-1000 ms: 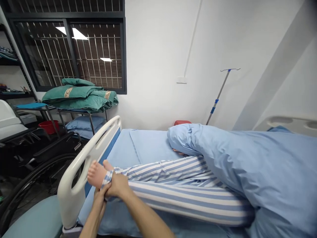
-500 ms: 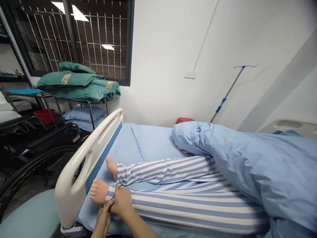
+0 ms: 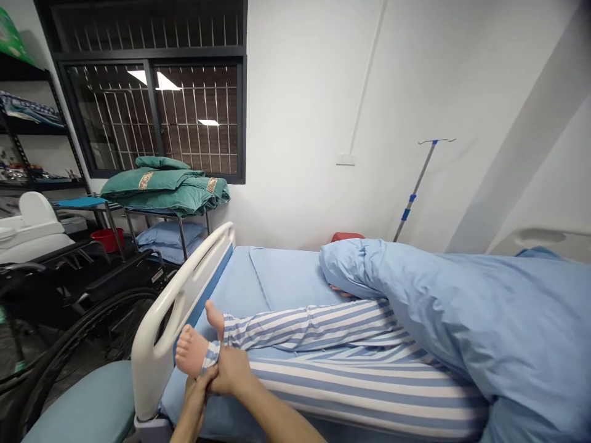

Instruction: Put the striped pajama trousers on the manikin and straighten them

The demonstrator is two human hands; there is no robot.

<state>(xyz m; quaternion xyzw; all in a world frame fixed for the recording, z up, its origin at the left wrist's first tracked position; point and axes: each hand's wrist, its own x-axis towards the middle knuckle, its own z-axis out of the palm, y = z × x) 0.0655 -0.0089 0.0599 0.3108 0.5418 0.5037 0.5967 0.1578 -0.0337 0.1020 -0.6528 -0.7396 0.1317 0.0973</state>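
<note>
A manikin with smooth, doll-like feet lies on the bed in blue-and-white striped trousers [image 3: 341,384]. Both my hands are closed around its nearer lower leg, just above the bare near foot [image 3: 191,351]. My left hand [image 3: 197,391] holds from the foot side and below, the thumb against the cuff. From above, my right hand [image 3: 233,369] wraps the striped trouser leg, its fingers partly hidden. The far foot [image 3: 215,319] rests on the light blue sheet [image 3: 286,274]. A blue quilt [image 3: 443,301] covers the upper body; a bit of the manikin's hand shows under its edge.
The cream footboard [image 3: 159,326] stands just left of the feet. Beyond it are a wheelchair [image 3: 106,307] and a teal padded seat [image 3: 83,406]. Green folded bedding [image 3: 166,187] lies on a rack below the window. An IV pole [image 3: 418,184] rises behind the bed.
The camera has tilted up, so the bed sits lower in view. The near foot has risen slightly relative to the far one, with both my hands still around that leg.
</note>
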